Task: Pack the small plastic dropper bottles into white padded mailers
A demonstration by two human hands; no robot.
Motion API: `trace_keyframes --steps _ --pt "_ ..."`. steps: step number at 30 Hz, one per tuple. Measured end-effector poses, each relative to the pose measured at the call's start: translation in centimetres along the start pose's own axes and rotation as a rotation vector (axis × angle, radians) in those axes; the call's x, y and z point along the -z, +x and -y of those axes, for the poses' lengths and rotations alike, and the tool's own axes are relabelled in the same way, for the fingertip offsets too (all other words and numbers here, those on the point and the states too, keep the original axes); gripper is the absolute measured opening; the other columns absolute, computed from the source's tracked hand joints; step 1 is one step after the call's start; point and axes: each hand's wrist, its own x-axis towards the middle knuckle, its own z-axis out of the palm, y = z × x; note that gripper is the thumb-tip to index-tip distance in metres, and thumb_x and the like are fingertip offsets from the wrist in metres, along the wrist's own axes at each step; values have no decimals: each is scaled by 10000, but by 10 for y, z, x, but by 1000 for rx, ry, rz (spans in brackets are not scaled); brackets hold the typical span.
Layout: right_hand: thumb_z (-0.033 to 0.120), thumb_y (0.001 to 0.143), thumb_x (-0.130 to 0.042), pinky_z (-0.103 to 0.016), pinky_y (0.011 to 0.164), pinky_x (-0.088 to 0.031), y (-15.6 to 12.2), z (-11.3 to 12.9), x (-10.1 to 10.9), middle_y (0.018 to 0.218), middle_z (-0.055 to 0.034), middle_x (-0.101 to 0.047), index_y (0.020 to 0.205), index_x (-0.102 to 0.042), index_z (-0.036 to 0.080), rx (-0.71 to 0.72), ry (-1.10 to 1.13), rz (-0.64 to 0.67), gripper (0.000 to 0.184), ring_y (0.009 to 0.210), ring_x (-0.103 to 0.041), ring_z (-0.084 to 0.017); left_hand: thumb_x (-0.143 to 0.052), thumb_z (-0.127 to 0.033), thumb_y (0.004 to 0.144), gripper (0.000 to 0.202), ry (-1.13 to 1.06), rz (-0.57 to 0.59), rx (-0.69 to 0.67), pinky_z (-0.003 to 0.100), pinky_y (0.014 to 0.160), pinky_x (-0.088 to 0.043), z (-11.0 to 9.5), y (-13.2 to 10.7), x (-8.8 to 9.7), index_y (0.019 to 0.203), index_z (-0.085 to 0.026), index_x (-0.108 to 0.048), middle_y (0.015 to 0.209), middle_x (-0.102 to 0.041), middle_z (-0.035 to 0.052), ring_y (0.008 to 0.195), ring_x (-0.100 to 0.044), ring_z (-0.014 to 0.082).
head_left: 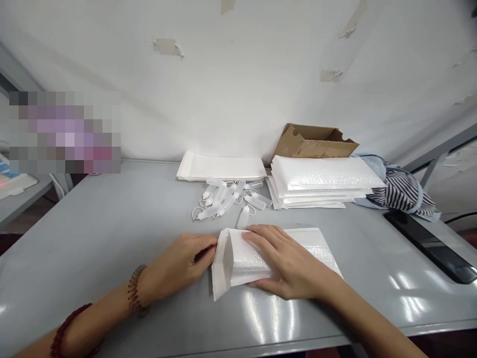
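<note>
A white bubble mailer (246, 258) lies on the grey table in front of me, its mouth facing left and gaping, with the flap bent up. My right hand (283, 263) grips it across the middle, thumb at the near edge and fingers over the top. My left hand (190, 256) is closed in a pinch at the flap's far-left edge; the fingertips are partly hidden. Just beyond the mailer lies a small translucent squeeze bottle (243, 217). Behind it several more bottles (219, 196) with looped cap cords lie in a loose pile.
Flat white mailers (223, 166) are stacked by the wall. A thicker stack of bubble mailers (324, 174) lies right of them, before an open cardboard box (316, 141). Striped cloth (404, 191) and a black elongated object (428, 246) occupy the table's right side.
</note>
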Motion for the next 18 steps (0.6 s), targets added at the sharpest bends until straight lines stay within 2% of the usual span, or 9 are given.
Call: trace_keyframes --steps 3,5,7,10,12,15,18 --pt "458 878 -508 -488 960 -376 0 6 -5 1301 -193 -415 1300 -382 116 43 -70 -38 557 1218 -359 -307 -370 -249 898 307 -68 19 84 212 510 -324 -3 2 1 754 -157 -625 581 -534 -31 520 -460 111" --pt "366 913 -475 -480 933 -395 -1 11 -6 1264 -186 -443 1257 -427 120 69 -103 -79 425 1182 -388 -295 -390 -253 885 300 -146 45 156 202 495 -324 -4 3 4 723 -155 -623 543 -499 -42 500 -462 104" --pt "288 923 -464 -466 902 -415 -2 15 -8 1229 -178 -474 1218 -462 117 88 -129 -113 341 1121 -432 -281 -406 -261 880 293 -264 95 226 191 498 -356 -4 3 6 706 -154 -616 562 -524 -40 512 -505 103" --pt "294 926 -465 -438 872 -437 -1 18 -12 1165 -162 -530 1156 -511 105 101 -132 -96 301 1064 -473 -269 -420 -313 882 286 -460 163 320 193 496 -420 -2 3 7 735 -150 -603 642 -591 -17 547 -576 118" --pt "375 921 -472 -419 870 -448 1 17 -16 1120 -149 -566 1106 -543 100 108 -117 -66 339 1054 -491 -265 -429 -341 883 274 -564 181 367 202 497 -455 1 4 5 780 -147 -592 672 -618 -4 556 -604 127" --pt "478 897 -471 -403 870 -461 3 16 -20 1076 -140 -600 1064 -573 100 120 -100 -97 426 1034 -521 -258 -460 -338 874 240 -653 216 406 211 518 -488 4 5 3 814 -141 -581 678 -649 7 558 -626 131" --pt "347 934 -457 -380 877 -463 4 16 -23 1086 -116 -606 1068 -581 126 95 -89 -125 287 1037 -533 -229 -482 -333 870 224 -688 249 387 214 538 -499 3 6 1 860 -138 -593 676 -657 5 571 -633 131"
